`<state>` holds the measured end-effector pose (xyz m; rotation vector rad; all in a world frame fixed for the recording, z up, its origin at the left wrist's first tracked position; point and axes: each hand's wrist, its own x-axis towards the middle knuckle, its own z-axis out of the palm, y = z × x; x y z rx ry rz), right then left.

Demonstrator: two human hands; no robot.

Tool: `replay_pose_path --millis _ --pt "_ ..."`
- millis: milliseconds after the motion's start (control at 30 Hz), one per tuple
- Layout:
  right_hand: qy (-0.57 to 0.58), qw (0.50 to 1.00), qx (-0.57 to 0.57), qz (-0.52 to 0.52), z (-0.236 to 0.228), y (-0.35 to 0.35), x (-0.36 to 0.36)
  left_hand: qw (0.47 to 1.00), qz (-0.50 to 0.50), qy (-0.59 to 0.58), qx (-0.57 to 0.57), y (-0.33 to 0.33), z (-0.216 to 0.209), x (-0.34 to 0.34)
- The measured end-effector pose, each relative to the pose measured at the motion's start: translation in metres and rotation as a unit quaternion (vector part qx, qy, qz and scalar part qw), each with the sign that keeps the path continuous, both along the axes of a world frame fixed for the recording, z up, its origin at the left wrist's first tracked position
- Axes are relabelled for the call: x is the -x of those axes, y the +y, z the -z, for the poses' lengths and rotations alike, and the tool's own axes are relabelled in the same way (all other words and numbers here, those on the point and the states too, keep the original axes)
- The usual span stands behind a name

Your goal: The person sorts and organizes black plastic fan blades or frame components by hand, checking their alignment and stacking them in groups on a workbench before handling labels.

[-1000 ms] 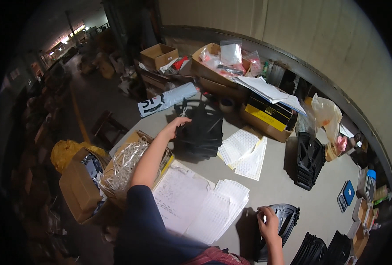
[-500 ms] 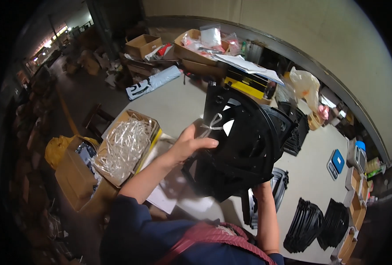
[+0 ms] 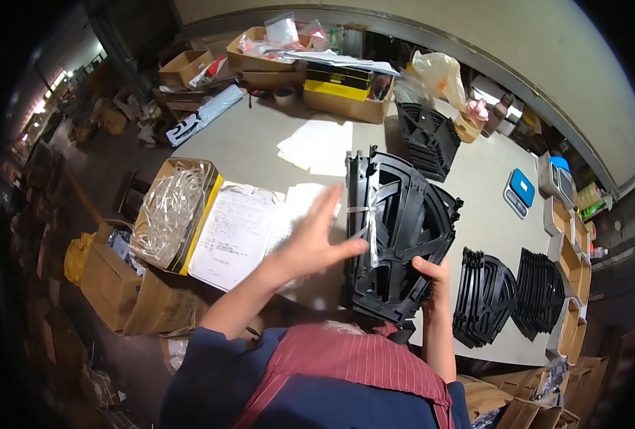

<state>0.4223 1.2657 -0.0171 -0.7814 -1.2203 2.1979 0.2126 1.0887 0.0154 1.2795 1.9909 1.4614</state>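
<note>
**Worker steadies strapped bundle of black plastic parts at packing surface**

Head view: A person holds a stack of black plastic parts (image 3: pixel 396 243) upright over the near edge of the grey surface (image 3: pixel 260 136), close to the chest. Right hand (image 3: pixel 432 275) is clamped on the stack's lower right edge, thumb over the front. Left hand (image 3: pixel 317 239) lies flat w/ fingers spread, palm on the stack's left side near a thin clear strap; not gripping.

The bundle is fan-shaped, ribbed, matte black, approx. a dozen identical pieces nested tight. It looks stiff and moderately heavy for its bulk, prob. not fragile; the smooth edges could slip, so the ribbed rims either side seem the best hold, not the strap.

Similar stacks (image 3: pixel 485 293) rest at right. Papers (image 3: pixel 235 232) and a box of clear bags (image 3: pixel 174 211) sit at left.
</note>
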Motion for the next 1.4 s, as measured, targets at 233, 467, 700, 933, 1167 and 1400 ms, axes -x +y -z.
replay_pose_path --millis 233,467,700,933,1167,1400 --pt "0.029 0.987 -0.148 0.051 -0.013 0.012 -0.029 0.92 0.127 0.371 -0.016 -0.002 -0.059 -0.034" --pt "0.018 0.977 -0.212 0.013 -0.015 0.013 -0.042 0.865 0.176 0.47 -0.015 0.01 -0.018 -0.047" --pt "-0.007 0.98 -0.198 0.006 -0.007 0.019 -0.047 0.882 0.203 0.415 -0.095 0.02 -0.019 -0.06" --pt "-0.006 0.978 -0.211 0.005 -0.005 0.019 -0.044 0.788 0.231 0.569 -0.048 0.017 0.005 -0.046" --pt "-0.01 0.982 -0.187 -0.008 -0.002 0.019 -0.043 0.775 0.22 0.584 -0.101 0.024 0.009 -0.038" --pt "-0.012 0.979 -0.201 -0.028 0.002 0.019 -0.038 0.755 0.254 0.593 -0.119 0.03 0.013 -0.006"
